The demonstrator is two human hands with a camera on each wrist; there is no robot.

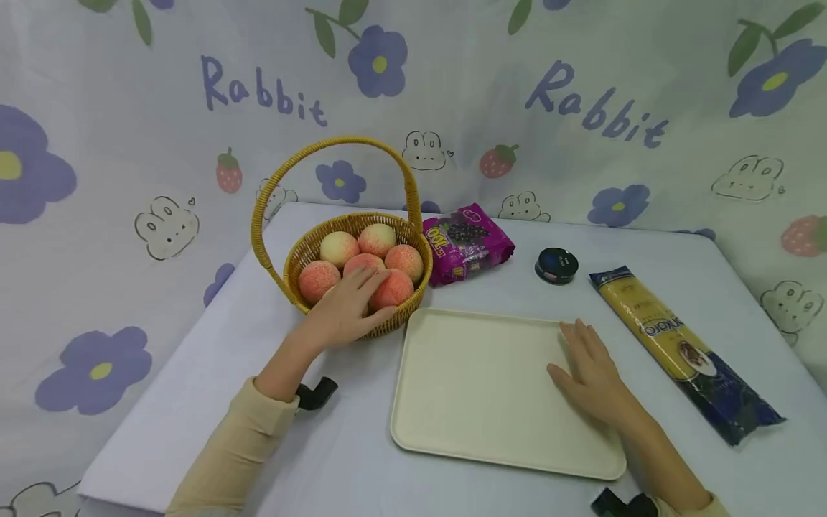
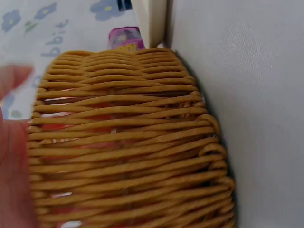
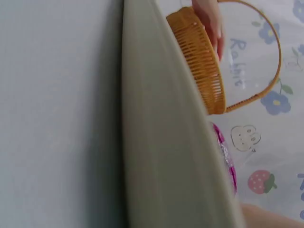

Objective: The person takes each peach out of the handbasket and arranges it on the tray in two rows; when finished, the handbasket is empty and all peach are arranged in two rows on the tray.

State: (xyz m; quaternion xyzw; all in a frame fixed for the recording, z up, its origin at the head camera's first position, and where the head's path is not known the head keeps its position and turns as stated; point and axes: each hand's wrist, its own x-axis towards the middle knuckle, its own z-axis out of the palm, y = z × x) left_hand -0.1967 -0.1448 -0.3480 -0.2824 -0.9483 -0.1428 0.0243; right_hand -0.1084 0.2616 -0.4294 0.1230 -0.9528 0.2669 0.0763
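Observation:
My left hand (image 1: pixel 345 307) reaches over the near rim of a wicker basket (image 1: pixel 390 324), its fingers spread loosely across the peaches (image 1: pixel 392 289) inside. Those peaches are pink and cream, and some are partly hidden beneath the hand. Close up in the left wrist view, the woven wall of the basket (image 2: pixel 123 137) covers the middle. Over the right side of a cream rectangular tray (image 1: pixel 478 388) lies my right hand (image 1: pixel 591 377), fingers straight and nothing gripped. The right wrist view shows the outer side of the tray (image 3: pixel 161 133) at close range.
A purple grape-printed packet (image 1: pixel 468 244) leans by the basket's right side. Farther right are a round black tin (image 1: pixel 556 266) and a long yellow and blue pasta packet (image 1: pixel 685 352). The basket's tall handle (image 1: pixel 336 141) arches above the fruit. A printed cloth (image 1: pixel 478 86) hangs behind the table.

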